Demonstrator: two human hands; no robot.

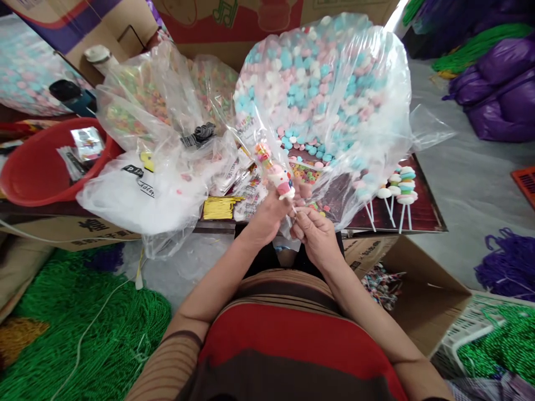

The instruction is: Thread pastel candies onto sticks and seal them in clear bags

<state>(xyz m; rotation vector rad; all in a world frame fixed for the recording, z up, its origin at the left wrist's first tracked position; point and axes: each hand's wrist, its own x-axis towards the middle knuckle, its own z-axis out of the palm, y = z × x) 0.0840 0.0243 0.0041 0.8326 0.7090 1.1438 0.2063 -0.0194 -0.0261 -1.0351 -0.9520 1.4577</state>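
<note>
A marshmallow candy skewer (279, 179) on a white stick, seemingly inside a clear printed wrapper, tilts up over the table's front edge. My left hand (266, 218) is closed around its lower part. With fingertips pinched together, my right hand (314, 231) grips the skewer's stick just below; whether it also holds the wrapper's end or a tie is too small to tell. Just left of my hands lie a bundle of yellow twist ties (219, 208) and several printed clear wrappers (249, 197). Several marshmallow skewers (406, 186) lie at the table's right end, partly under plastic.
A big clear bag of pastel marshmallows (317, 83) lies ahead. Bags of gummy rings (146, 94), a white plastic bag (125, 192) and a red basin (54, 186) are leftward. An open carton (422, 295) with wrapped sweets stands below right. Green bead strings (96, 323) cover the floor.
</note>
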